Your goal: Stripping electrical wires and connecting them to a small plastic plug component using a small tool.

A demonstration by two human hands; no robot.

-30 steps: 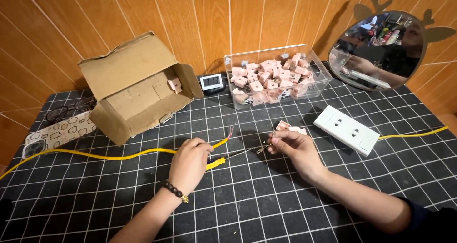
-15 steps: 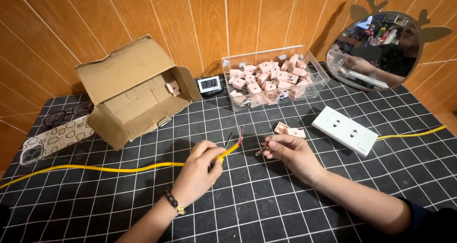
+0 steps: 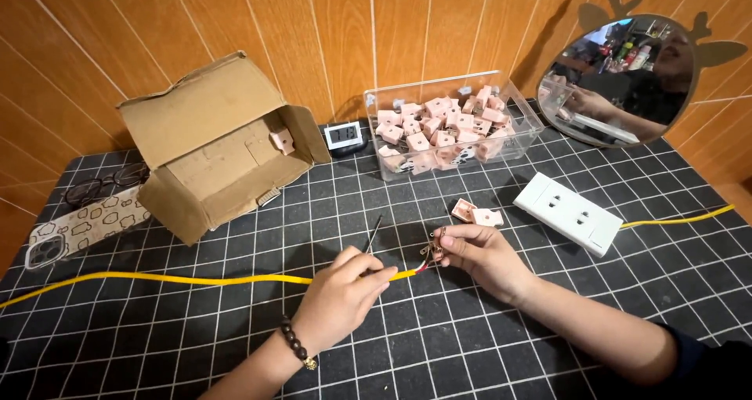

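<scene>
Head view: a black mat with a white grid [image 3: 548, 322], seen from above the person's two hands.
Left hand [image 3: 341, 294]: closed around the yellow cable [image 3: 196, 278] near its stripped end, fingers curled tight; a thin dark tool [image 3: 373, 234] sticks up from the grip.
Right hand [image 3: 482, 251]: fingertips pinched on a small metal part [image 3: 431, 247] right at the cable's bare tip; otherwise loosely curled.
Cable: runs left across the mat from the left hand to the mat's edge.
Change from half a second ago: the hands have drawn closer together, and the cable tip now meets the right fingertips.
Loose pink pieces [image 3: 475, 213]: two on the mat just beyond the right hand, unmoved.
White socket strip [image 3: 572, 212]: to the right, with its own yellow lead.
Clear bin [image 3: 517, 110]: behind, filled with pink pieces.
Cardboard box [image 3: 211, 141]: open, at back left.
Small clock [image 3: 345, 136]: between box and bin.
Phone [image 3: 78, 228] and glasses [image 3: 102, 184]: far left.
Mirror [image 3: 627, 79]: back right.
</scene>
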